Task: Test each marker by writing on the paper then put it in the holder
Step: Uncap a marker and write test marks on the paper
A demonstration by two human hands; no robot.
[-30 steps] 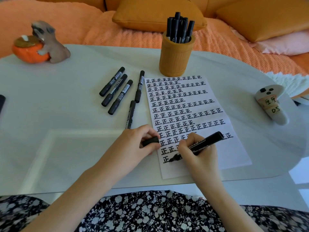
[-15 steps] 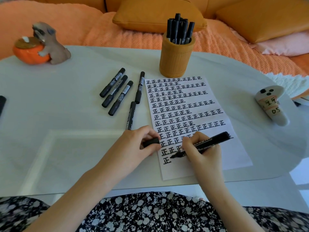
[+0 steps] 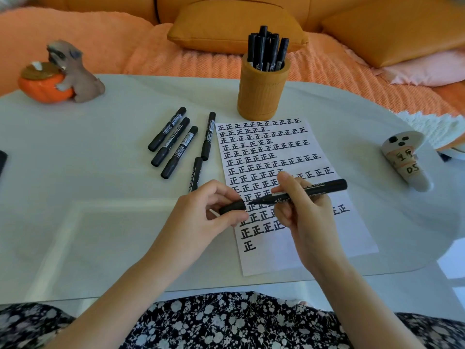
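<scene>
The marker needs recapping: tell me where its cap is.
Head view, centre: the left hand pinches the cap over the paper, just left of the marker held by the right hand.

The holder (image 3: 263, 94) is ochre, faintly ribbed; the markers (image 3: 266, 49) in it are black. In front of the holder the paper (image 3: 352, 238) is white with rows of black characters, and the held marker (image 3: 327, 186) and cap (image 3: 232, 207) are black too. Left of the holder, five loose markers (image 3: 180, 152) are black with white-printed labels. Right of the holder, a white figurine (image 3: 417, 183) bears black dots and seemingly a tan label.
</scene>
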